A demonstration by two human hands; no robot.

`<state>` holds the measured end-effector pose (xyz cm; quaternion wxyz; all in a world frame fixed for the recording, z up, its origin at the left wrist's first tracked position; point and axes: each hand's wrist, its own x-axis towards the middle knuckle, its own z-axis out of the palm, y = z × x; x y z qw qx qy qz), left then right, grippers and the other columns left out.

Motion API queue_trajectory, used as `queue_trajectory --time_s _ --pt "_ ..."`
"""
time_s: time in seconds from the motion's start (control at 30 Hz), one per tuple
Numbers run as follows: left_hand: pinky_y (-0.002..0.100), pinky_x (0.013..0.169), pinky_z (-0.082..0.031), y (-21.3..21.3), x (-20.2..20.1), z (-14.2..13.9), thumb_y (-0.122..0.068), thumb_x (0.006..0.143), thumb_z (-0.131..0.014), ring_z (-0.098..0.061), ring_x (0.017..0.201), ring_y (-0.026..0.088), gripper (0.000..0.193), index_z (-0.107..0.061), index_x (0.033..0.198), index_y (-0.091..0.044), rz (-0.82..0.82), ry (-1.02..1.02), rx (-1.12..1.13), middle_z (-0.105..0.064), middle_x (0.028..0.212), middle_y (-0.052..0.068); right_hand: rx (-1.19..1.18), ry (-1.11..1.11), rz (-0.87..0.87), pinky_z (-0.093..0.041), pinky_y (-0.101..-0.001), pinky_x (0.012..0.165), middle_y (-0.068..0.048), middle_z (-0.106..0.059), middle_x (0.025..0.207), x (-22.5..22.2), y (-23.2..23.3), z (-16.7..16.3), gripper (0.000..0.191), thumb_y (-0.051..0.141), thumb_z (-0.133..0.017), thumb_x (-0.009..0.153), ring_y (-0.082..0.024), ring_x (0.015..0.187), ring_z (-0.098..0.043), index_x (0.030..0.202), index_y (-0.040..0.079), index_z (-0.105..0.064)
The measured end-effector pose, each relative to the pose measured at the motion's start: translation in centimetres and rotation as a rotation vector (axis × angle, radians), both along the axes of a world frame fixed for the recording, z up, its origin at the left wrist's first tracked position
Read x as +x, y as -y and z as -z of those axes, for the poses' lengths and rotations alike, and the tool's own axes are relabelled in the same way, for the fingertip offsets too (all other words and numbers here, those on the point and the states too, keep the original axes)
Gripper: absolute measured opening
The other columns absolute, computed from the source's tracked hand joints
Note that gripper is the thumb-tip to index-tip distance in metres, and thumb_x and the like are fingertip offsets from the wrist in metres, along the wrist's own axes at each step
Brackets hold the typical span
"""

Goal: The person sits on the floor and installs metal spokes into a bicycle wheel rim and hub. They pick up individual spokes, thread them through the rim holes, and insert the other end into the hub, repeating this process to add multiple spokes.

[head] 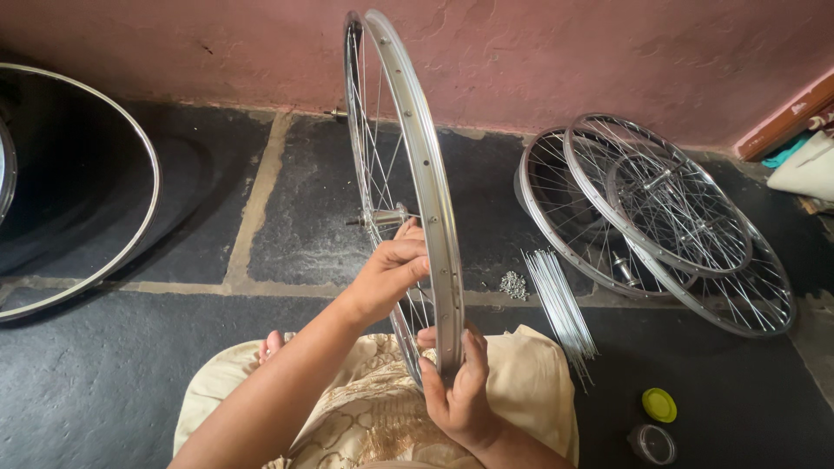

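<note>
Stone floor; hands around upright wheel rim

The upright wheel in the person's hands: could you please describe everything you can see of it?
The wheel is a shiny silver metal bicycle rim with a row of small holes, thin wire spokes and a hub with an axle at the centre. It stands upright, edge-on to the camera, over the person's lap and the dark stone floor, before a pink wall. The left hand reaches among the spokes near the hub; the right hand clasps the rim's lower edge.
</note>
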<state>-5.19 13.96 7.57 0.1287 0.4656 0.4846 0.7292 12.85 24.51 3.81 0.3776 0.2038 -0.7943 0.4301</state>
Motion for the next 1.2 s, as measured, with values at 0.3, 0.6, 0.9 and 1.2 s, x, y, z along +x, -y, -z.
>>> queue_trajectory --time_s 0.3,0.6,0.9,1.2 --pt "0.035 0.097 -0.046 -0.1 2.3 1.1 -0.018 0.100 -0.072 -0.057 0.110 0.017 0.019 -0.077 0.105 -0.001 0.160 0.369 0.085 -0.059 0.117 0.004 -0.027 -0.023 -0.069 -0.054 -0.0413 0.102 -0.021 -0.058 0.127 1.3 0.3 0.2 0.083 -0.013 -0.057 0.095 -0.028 0.112 -0.065 0.160 0.013 -0.012" --pt "0.031 0.094 -0.049 -0.3 0.9 1.0 -0.022 0.097 -0.074 -0.061 0.103 0.012 0.023 -0.072 0.113 -0.006 0.265 0.468 0.051 -0.066 0.110 0.001 -0.013 0.000 -0.075 -0.054 -0.0408 0.100 -0.020 -0.059 0.125 0.2 0.0 0.8 0.086 -0.014 -0.059 0.095 -0.027 0.111 -0.064 0.161 0.013 -0.012" --pt "0.028 0.092 -0.049 0.5 1.1 1.1 -0.030 0.098 -0.073 -0.060 0.101 0.007 0.024 -0.073 0.102 -0.006 0.216 0.376 0.041 -0.065 0.106 -0.006 -0.015 0.018 -0.100 -0.055 -0.0389 0.100 -0.021 -0.059 0.127 0.2 0.4 0.7 0.086 -0.014 -0.062 0.095 -0.028 0.113 -0.063 0.160 0.012 -0.012" --pt "0.034 0.092 -0.048 0.7 0.7 0.8 -0.030 0.098 -0.074 -0.059 0.099 0.012 0.024 -0.072 0.109 -0.009 0.305 0.395 0.010 -0.065 0.104 -0.001 0.031 -0.002 -0.050 -0.046 -0.0448 0.104 -0.016 -0.064 0.117 0.5 0.6 0.0 0.084 -0.010 -0.063 0.093 -0.027 0.110 -0.063 0.159 0.010 -0.014"
